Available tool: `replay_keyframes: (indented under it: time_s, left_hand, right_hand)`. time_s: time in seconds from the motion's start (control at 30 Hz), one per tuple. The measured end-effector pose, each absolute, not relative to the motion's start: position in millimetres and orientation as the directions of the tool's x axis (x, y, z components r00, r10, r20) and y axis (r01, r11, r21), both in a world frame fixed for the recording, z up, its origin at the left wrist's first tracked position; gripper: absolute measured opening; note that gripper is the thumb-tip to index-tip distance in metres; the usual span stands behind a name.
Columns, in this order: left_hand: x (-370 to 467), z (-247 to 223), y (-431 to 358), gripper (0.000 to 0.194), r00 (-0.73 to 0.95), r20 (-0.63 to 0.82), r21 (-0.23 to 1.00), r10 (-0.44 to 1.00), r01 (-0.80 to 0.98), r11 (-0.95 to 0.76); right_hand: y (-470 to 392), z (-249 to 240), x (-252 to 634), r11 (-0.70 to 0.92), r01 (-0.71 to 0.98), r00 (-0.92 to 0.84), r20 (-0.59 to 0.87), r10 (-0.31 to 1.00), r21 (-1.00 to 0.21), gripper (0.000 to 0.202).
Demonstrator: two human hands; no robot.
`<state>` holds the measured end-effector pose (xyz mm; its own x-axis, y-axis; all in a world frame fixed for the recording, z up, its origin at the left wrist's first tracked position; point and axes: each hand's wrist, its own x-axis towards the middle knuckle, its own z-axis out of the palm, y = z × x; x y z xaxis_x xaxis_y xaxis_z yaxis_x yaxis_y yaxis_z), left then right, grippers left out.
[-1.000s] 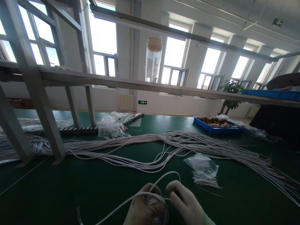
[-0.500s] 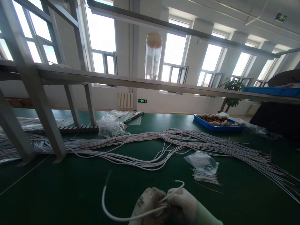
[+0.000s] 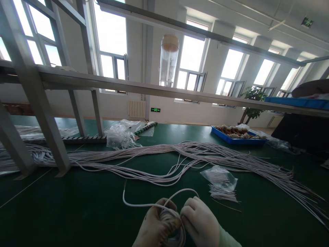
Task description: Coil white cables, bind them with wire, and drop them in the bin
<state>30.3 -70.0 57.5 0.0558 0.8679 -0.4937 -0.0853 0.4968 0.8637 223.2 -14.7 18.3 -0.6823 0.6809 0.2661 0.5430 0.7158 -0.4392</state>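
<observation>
A coiled white cable (image 3: 137,205) is in front of me at the bottom middle. My left hand (image 3: 155,228), in a pale glove with dark marks, is closed around the coil. One cable end stretches out to the left and bends upward to a thin, darker tip. Another length arches over to my right hand (image 3: 202,221), also gloved. Its fingers are bent together on the cable at the coil's right side; the fingertips are partly hidden. Just beyond the right hand lies a bundle of short white pieces (image 3: 223,193), partly under a clear plastic bag (image 3: 219,176).
A long bundle of white cables (image 3: 154,151) runs across the green table (image 3: 97,206). Farther back are crumpled clear plastic (image 3: 119,135) and a blue tray (image 3: 238,140) of brownish items. Metal shelf posts (image 3: 48,113) stand at left; a shelf (image 3: 123,90) crosses above, bearing a clear bottle (image 3: 169,63).
The hands have turned, so the coil now shows between them. My right hand has shifted slightly right; the left cable end has swung right, and the upper loop has become a wide arch.
</observation>
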Motion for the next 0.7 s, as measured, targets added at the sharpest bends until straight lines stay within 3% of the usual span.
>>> replay_keyframes:
  time_s: [0.17, 0.33, 0.43, 0.53, 0.63, 0.7]
  left_hand:
    - [33, 64, -77, 0.026, 0.067, -0.317, 0.947, 0.946, 0.068, 0.313]
    - [34, 59, -80, 0.025, 0.055, -0.267, 0.958, 0.962, 0.127, 0.259]
    - [34, 52, -82, 0.021, 0.067, -0.162, 0.938, 0.985, 0.320, 0.133]
    - [35, 47, -83, 0.019, 0.110, -0.040, 0.881, 0.993, 0.474, -0.017]
    - [34, 49, -81, 0.021, 0.049, -0.120, 0.938, 0.992, 0.333, 0.097]
    - [32, 54, -78, 0.033, 0.002, -0.261, 0.957, 0.965, 0.131, 0.258]
  right_hand:
    - [-23, 32, 211, 0.515, 0.590, -0.581, 0.116, 0.806, -0.622, 0.016]
    - [-21, 48, 208, 0.428, 0.536, -0.581, 0.050, 0.813, -0.728, 0.018]
    - [-15, 44, 207, 0.144, 0.466, -0.548, -0.158, 0.821, -0.873, 0.015]
    - [-11, 36, 207, -0.200, 0.400, -0.543, -0.407, 0.734, -0.895, 0.018]
    - [-11, 34, 209, -0.263, 0.338, -0.572, -0.419, 0.705, -0.904, 0.022]
    - [-14, 35, 212, -0.095, 0.294, -0.551, -0.249, 0.797, -0.951, 0.020]
